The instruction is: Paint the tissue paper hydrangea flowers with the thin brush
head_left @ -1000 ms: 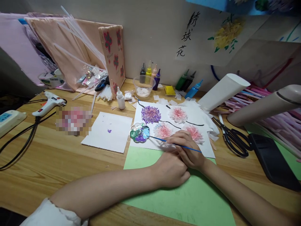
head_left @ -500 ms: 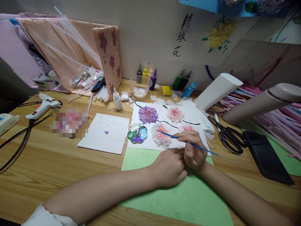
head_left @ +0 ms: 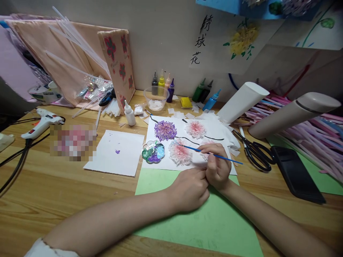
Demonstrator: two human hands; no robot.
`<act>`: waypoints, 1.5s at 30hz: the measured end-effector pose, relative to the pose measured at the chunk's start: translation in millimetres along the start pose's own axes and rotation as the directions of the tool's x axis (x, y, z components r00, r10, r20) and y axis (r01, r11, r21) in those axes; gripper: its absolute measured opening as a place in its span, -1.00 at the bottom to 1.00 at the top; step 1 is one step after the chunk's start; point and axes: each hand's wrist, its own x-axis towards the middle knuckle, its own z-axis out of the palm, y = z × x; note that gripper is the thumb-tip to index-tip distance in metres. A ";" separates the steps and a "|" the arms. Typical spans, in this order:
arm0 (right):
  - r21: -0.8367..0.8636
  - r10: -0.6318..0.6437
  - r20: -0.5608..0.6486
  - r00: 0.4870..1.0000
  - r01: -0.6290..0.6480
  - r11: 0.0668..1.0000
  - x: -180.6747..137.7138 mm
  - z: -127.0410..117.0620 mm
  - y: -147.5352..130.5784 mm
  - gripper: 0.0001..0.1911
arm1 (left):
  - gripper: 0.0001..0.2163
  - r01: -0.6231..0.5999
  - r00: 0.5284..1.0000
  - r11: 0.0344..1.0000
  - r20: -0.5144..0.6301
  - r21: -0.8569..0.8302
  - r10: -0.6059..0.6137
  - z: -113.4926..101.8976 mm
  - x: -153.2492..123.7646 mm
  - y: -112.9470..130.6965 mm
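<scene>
A thin blue paintbrush (head_left: pixel 222 157) is pinched in my right hand (head_left: pixel 218 167). Its tip touches the upper left of a white and pink fluffy paper flower (head_left: pixel 181 152), where some petals look pale blue. My left hand (head_left: pixel 191 189) is curled closed on the green sheet (head_left: pixel 198 228), against the heel of my right hand; its palm side is hidden. The flower sits on white paper (head_left: pixel 158 165) with a purple flower (head_left: pixel 165 130), a pink flower (head_left: pixel 195 128) and another partly behind my right hand. A flower-shaped paint palette (head_left: pixel 153 152) with green, purple and blue paint lies left.
Left are a purple-smudged white sheet (head_left: pixel 112 142) and a glue gun (head_left: pixel 43 123). Behind stand a white bottle (head_left: pixel 129 114), a clear bowl (head_left: pixel 156 98) and several paint bottles (head_left: pixel 162 85). Right lie scissors (head_left: pixel 257 153), a black phone (head_left: pixel 297 175) and a grey flask (head_left: pixel 284 116).
The whole view has shifted, so most things appear slightly further left. The brush tip stays at the flower's upper left, its handle held a little flatter. My left hand keeps its pose.
</scene>
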 end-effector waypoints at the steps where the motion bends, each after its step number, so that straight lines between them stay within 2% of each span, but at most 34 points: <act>1: 0.000 0.003 0.010 1.000 -0.003 1.000 0.0 -0.1 0.1 -0.81 | -0.80 0.002 1.000 1.000 0.004 0.011 -0.002 -0.2 0.0 0.2; 14: -0.027 0.076 0.005 0.997 -0.076 0.997 -2.2 1.3 2.7 -0.80 | -0.80 0.003 1.000 1.000 0.008 0.006 -0.003 2.6 -0.4 -1.3; 20: -0.023 0.030 -0.039 0.999 -0.031 0.999 -1.4 0.8 2.1 -0.80 | -0.80 -0.007 1.000 1.000 -0.001 0.026 0.007 2.0 -0.6 -1.1; 26: -0.008 0.024 0.002 1.000 -0.024 1.000 -0.8 0.1 1.3 -0.80 | -0.80 0.001 1.000 0.999 0.016 0.033 -0.002 1.5 -0.3 -0.9; 32: 0.008 -0.038 -0.070 0.997 0.038 0.999 0.3 0.5 0.0 -0.80 | -0.79 -0.028 0.999 1.000 -0.035 0.002 0.028 3.4 -0.4 -2.1; 38: -0.021 -0.008 -0.015 1.000 0.007 1.000 -0.5 0.3 1.5 -0.80 | -0.80 -0.014 1.000 0.999 -0.014 0.042 0.015 3.3 -0.6 -1.9; 45: -0.031 0.007 -0.031 0.999 -0.008 0.999 -0.9 1.0 0.9 -0.80 | -0.80 -0.011 1.000 0.999 -0.021 0.049 0.012 3.8 -0.9 -1.9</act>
